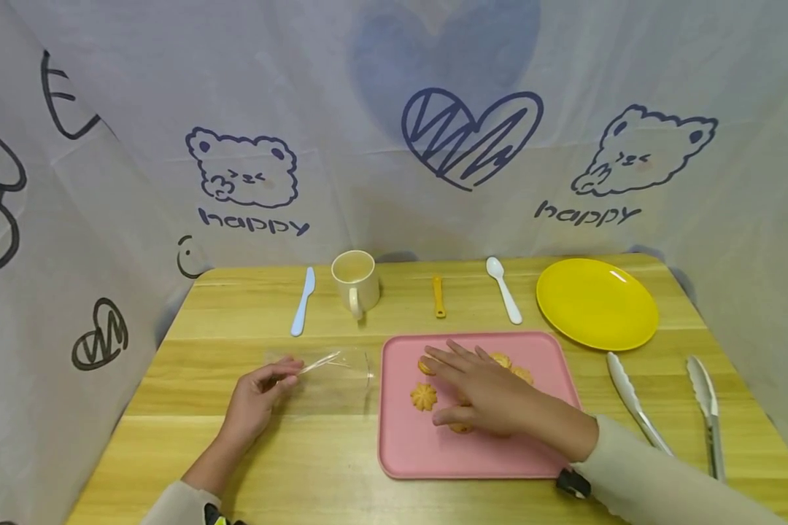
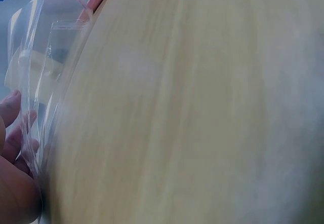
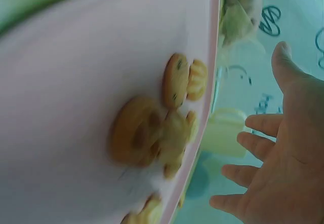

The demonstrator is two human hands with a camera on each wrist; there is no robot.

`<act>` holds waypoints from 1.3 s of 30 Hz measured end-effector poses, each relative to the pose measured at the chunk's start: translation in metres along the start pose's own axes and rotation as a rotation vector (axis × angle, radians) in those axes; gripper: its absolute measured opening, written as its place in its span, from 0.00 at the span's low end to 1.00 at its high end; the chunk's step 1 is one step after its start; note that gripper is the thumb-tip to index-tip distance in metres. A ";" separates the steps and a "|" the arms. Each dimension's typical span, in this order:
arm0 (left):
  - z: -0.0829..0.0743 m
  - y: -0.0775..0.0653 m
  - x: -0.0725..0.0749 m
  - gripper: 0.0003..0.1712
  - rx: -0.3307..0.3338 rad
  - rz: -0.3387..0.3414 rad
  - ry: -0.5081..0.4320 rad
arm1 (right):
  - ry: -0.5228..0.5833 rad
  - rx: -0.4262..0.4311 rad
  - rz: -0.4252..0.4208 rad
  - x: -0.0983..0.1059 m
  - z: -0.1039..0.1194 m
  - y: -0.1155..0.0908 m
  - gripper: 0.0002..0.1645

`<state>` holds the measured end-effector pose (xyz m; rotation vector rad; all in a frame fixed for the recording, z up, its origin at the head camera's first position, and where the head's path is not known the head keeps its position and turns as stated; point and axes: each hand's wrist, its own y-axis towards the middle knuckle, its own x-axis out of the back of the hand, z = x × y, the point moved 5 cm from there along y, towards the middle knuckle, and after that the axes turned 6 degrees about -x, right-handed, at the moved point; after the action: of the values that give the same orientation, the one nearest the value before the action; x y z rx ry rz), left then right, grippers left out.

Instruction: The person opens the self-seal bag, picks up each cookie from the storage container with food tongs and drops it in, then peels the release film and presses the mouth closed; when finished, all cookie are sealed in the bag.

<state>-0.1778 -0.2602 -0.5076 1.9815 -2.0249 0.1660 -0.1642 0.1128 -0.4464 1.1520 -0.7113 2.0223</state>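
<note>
A clear plastic bag (image 1: 335, 386) lies left of the pink tray (image 1: 414, 450). My left hand (image 1: 252, 401) pinches the bag's left end between thumb and fingers; the left wrist view shows the see-through film (image 2: 43, 77) beside the fingertips. Over the tray, my right hand (image 1: 489, 390) is spread with its fingers apart and holds nothing. Several cookies are on the tray, among them a flower-shaped cookie (image 1: 423, 397) to the left of that hand. In the right wrist view a round cookie (image 3: 134, 133) appears below the palm. My right hand hides some of the cookies in the head view.
Along the back stand a mug (image 1: 356, 283), a light blue knife (image 1: 304, 301), a small orange-yellow stick (image 1: 438, 296) and a white spoon (image 1: 503, 289). A yellow plate (image 1: 596, 303) lies at the back right, with metal tongs (image 1: 708, 408) in front. Printed cloth encloses the table (image 1: 315, 467).
</note>
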 end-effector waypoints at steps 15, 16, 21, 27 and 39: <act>0.002 0.000 0.000 0.15 -0.022 0.008 0.005 | 0.031 -0.225 -0.197 0.022 -0.061 -0.079 0.53; 0.002 0.000 0.000 0.15 -0.024 0.009 0.003 | 0.044 -0.250 -0.209 0.024 -0.066 -0.085 0.53; 0.003 0.000 0.000 0.15 -0.003 0.012 0.004 | 0.080 -0.333 -0.274 0.032 -0.091 -0.115 0.55; 0.003 0.000 0.001 0.15 -0.004 0.008 0.004 | 0.142 -0.433 -0.317 0.031 -0.118 -0.151 0.56; -0.001 -0.002 -0.002 0.14 -0.015 -0.003 -0.008 | 0.157 -0.728 -0.355 0.015 -0.168 -0.213 0.67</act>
<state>-0.1757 -0.2584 -0.5070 1.9789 -2.0221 0.1418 -0.0874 0.3711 -0.4841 0.6233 -0.9706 1.3535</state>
